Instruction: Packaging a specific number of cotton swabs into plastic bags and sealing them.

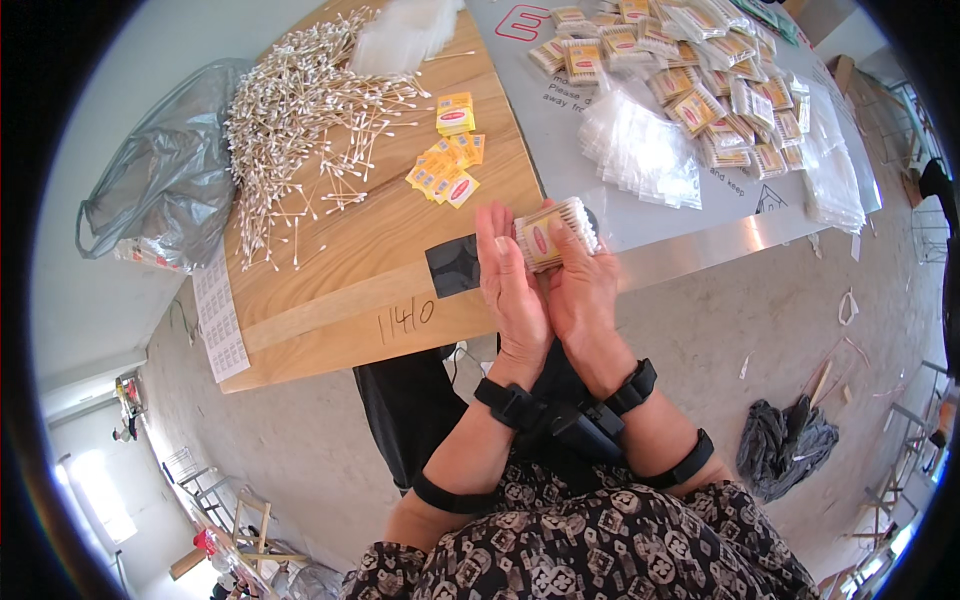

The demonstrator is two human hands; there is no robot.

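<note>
A small pack of cotton swabs (545,238) with a yellow card is between my two hands, in front of the table edge. My right hand (586,290) is closed on it, its thumb lying across the front and white swab tips showing at the right end. My left hand (516,290) presses against the pack's left end, thumb and fingers nearly straight alongside it. Clear plastic seems to stick out past the pack's right side. On the wooden table beyond lie loose yellow cards (445,170) and a neat card stack (455,113).
A heap of loose cotton swabs (310,110) covers the left tabletop beside a grey plastic bag (175,165). Clear bags (640,145) lie on the grey board, with many filled swab packs (715,90) behind. Black tape (453,267) marks the edge. A dark bag (787,445) lies on the floor.
</note>
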